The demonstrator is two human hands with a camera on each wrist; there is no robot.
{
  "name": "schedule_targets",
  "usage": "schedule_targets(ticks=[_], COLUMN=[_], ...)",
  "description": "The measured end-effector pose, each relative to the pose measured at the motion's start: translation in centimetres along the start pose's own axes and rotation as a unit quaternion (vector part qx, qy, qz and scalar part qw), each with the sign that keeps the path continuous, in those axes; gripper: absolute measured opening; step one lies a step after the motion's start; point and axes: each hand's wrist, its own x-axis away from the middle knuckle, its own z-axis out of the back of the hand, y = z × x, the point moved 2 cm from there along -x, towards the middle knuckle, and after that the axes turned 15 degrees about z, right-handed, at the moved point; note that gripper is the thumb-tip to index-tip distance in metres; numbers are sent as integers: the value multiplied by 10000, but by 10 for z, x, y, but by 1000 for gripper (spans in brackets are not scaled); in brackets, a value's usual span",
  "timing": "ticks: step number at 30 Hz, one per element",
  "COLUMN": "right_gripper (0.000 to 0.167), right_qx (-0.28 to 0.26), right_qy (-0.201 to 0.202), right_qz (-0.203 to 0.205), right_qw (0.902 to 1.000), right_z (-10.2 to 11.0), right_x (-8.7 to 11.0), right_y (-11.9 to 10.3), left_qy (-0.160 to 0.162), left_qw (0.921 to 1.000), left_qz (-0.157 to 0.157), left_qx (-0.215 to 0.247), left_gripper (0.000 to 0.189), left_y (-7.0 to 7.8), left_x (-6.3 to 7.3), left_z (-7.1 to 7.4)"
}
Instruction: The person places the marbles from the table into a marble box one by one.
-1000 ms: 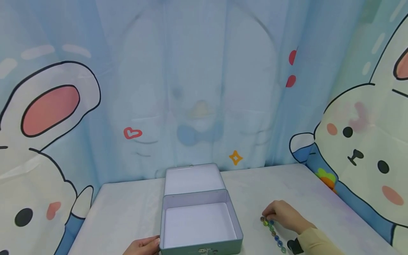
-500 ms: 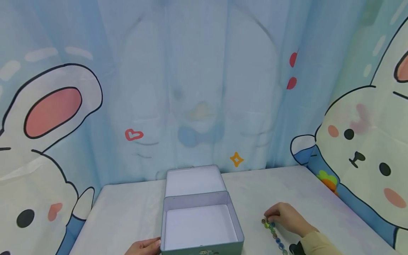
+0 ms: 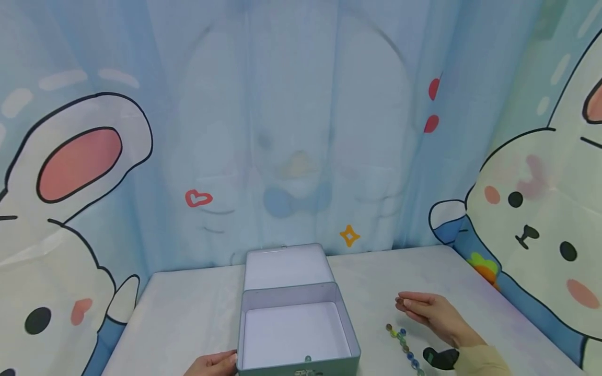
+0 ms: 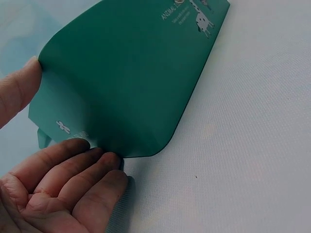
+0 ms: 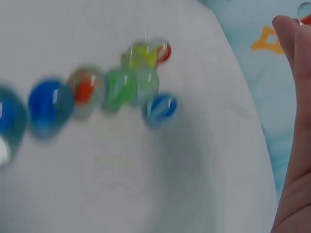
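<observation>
A green tin box (image 3: 301, 368) with its lid (image 3: 288, 267) raised stands on the table, a small greenish marble (image 3: 308, 359) inside near the front wall. My left hand (image 3: 213, 364) holds the box's left side; in the left wrist view the thumb touches one edge and the fingers (image 4: 73, 167) another. A line of coloured glass marbles (image 3: 405, 345) lies right of the box, branching at its far end. Above and beyond that end, my right hand (image 3: 437, 316) pinches a clear marble with red in it (image 5: 306, 13), partly cut off in the right wrist view.
The white table (image 3: 197, 308) ends at a blue curtain (image 3: 291, 130) printed with rabbits. A black device (image 3: 441, 359) sits at the right wrist, beside the marble line.
My right hand has lifted away from the far end of the marble line, moving up and slightly right. The greenish marble now shows more clearly inside the box. The left hand stays at the box.
</observation>
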Motion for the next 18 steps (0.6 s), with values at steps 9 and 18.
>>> schedule_targets(ticks=[9, 18], right_gripper=[58, 48], right_qx=[35, 434], right_qy=[-806, -1815], right_qz=[634, 1053], right_qw=[9947, 9768], right_z=[-67, -144], right_x=[-28, -51], right_y=[-39, -70], left_qy=[106, 286], left_qw=[9999, 9993], left_qz=[13, 70], left_qx=[-118, -249], left_gripper=[74, 72], left_y=[1, 4], left_x=[2, 1], left_z=[0, 0])
